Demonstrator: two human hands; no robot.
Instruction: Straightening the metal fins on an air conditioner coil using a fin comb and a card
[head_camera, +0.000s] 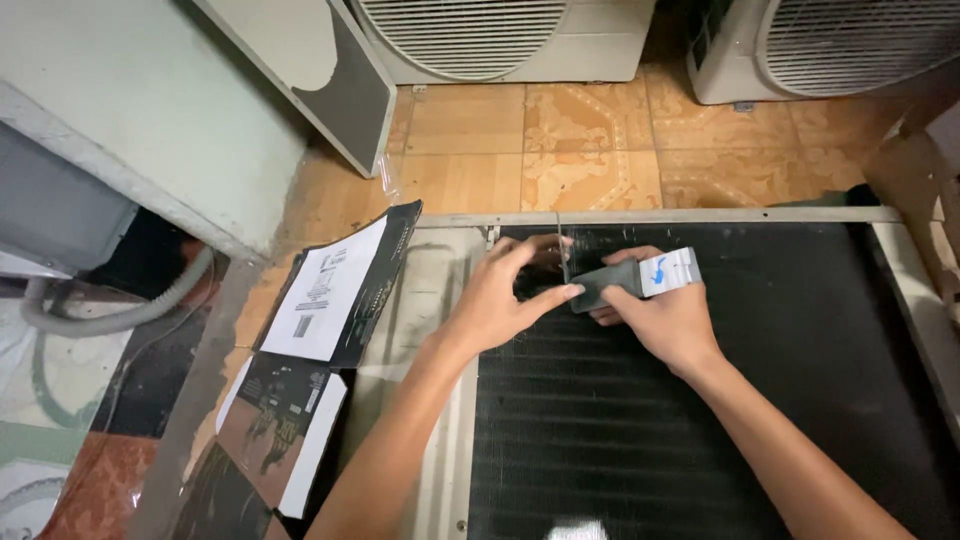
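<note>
A large black finned coil panel (700, 440) in a pale metal frame lies flat in front of me. My right hand (665, 320) grips a small flat tool (640, 277) with a dark grey body and a white end marked in blue, held against the fins near the panel's top edge. My left hand (500, 300) rests beside it, thumb pressing on the tool's dark end and fingers curled over the fins. A thin upright wire or blade (561, 245) stands between the two hands.
Flattened dark cardboard with white labels (330, 290) lies left of the panel. Two air-conditioner units with round fan grilles (470, 30) (850, 40) stand on the orange tiled floor behind. A grey corrugated hose (120, 310) curls at far left.
</note>
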